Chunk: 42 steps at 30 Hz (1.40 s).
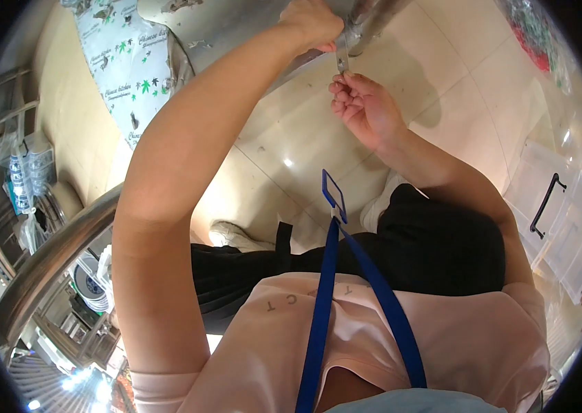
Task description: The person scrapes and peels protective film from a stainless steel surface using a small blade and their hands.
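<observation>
My left hand (310, 26) is at the top, closed against the underside edge of a grey metal surface (236, 31); what its fingers grip is hidden. Just below and right of it, my right hand (367, 110) pinches the lower end of a small flat metal piece (342, 62) between thumb and finger, its other fingers curled. The upper end of that piece meets a metal tube (367, 24), close to my left fingertips.
A printed sheet with green leaves (129, 69) hangs at the upper left. A curved metal rail (57, 255) runs beside my left arm. Racks with wrapped bowls (22, 175) stand at the left. At the right are a clear bin with a black handle (547, 206) and a red-green bundle (532, 34).
</observation>
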Tool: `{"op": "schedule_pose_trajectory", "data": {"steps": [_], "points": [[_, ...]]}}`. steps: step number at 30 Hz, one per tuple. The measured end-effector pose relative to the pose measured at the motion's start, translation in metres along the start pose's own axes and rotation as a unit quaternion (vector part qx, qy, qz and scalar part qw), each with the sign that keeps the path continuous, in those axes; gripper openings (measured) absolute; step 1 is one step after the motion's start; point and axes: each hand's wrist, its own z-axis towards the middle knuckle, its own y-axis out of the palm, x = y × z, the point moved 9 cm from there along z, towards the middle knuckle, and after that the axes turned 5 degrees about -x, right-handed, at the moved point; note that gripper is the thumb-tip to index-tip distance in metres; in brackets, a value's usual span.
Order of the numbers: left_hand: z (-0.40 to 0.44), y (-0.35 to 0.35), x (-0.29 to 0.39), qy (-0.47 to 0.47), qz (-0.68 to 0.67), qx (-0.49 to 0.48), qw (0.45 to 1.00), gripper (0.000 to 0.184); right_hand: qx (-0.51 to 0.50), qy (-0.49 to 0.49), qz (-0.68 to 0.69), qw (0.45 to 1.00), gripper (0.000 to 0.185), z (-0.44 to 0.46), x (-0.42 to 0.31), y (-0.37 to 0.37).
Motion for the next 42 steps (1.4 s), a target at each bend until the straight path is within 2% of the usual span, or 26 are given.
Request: {"op": "schedule_pose_trajectory", "data": {"steps": [6, 8, 9, 12, 14, 15, 17, 18, 21, 23, 24, 27, 30, 32, 33, 39, 42], "points": [[0.004, -0.001, 0.013, 0.049, 0.118, 0.016, 0.992, 0.022, -0.016, -0.009, 0.005, 1.0, 0.015, 0.001, -0.002, -0.007], [0.016, 0.011, -0.017, -0.011, -0.09, -0.01, 0.996, 0.022, -0.012, -0.017, -0.01, 1.0, 0.015, -0.001, -0.006, -0.006], [0.014, 0.016, -0.025, -0.042, -0.193, -0.026, 0.98, 0.023, -0.002, -0.012, -0.009, 1.0, 0.015, -0.002, -0.006, -0.006], [0.013, 0.007, -0.008, 0.019, 0.093, 0.001, 0.995, 0.022, 0.022, -0.007, -0.007, 1.0, 0.016, -0.006, -0.006, -0.007], [0.01, -0.003, -0.002, 0.006, 0.055, 0.037, 0.998, 0.024, 0.021, -0.019, -0.015, 0.999, 0.015, -0.002, -0.015, -0.01], [0.005, -0.004, 0.0, -0.001, 0.037, 0.054, 0.998, 0.024, 0.011, 0.005, -0.007, 1.0, 0.016, -0.002, -0.009, -0.012], [-0.012, -0.008, 0.0, 0.016, 0.124, 0.219, 0.968, 0.024, -0.01, 0.052, 0.006, 0.999, 0.016, -0.004, 0.002, -0.017], [-0.027, -0.015, 0.009, 0.024, 0.166, 0.298, 0.94, 0.025, -0.002, 0.036, -0.012, 0.999, 0.016, -0.004, -0.004, -0.015], [-0.001, -0.002, -0.004, -0.03, 0.077, 0.045, 0.996, 0.03, 0.02, 0.015, -0.04, 0.999, 0.015, -0.009, -0.005, -0.008], [0.0, 0.0, -0.002, -0.01, 0.126, 0.019, 0.992, 0.032, 0.024, 0.016, -0.033, 0.999, 0.015, -0.009, -0.006, -0.006], [0.005, 0.003, -0.001, 0.002, 0.151, 0.008, 0.989, 0.033, 0.017, 0.014, -0.045, 0.999, 0.015, -0.006, -0.008, -0.005], [0.006, 0.0, -0.011, -0.034, 0.109, 0.096, 0.989, 0.032, 0.018, 0.012, -0.057, 0.998, 0.016, -0.01, -0.006, -0.009], [0.005, -0.007, -0.009, 0.0, 0.183, 0.261, 0.948, 0.03, 0.023, 0.004, -0.057, 0.998, 0.016, -0.004, -0.008, -0.005], [0.009, -0.002, -0.006, -0.037, 0.099, 0.068, 0.992, 0.029, 0.032, 0.007, -0.065, 0.997, 0.016, -0.008, -0.006, -0.004], [0.006, 0.006, -0.008, -0.059, 0.053, -0.029, 0.996, 0.029, 0.045, 0.008, -0.068, 0.997, 0.016, -0.009, -0.003, -0.006], [0.005, 0.001, 0.003, 0.01, 0.224, 0.108, 0.968, 0.023, 0.05, -0.009, -0.064, 0.997, 0.016, -0.009, -0.002, -0.007], [0.007, 0.001, -0.003, -0.062, 0.105, 0.024, 0.992, 0.024, 0.052, -0.017, -0.064, 0.996, 0.015, -0.008, -0.007, -0.005]]}}
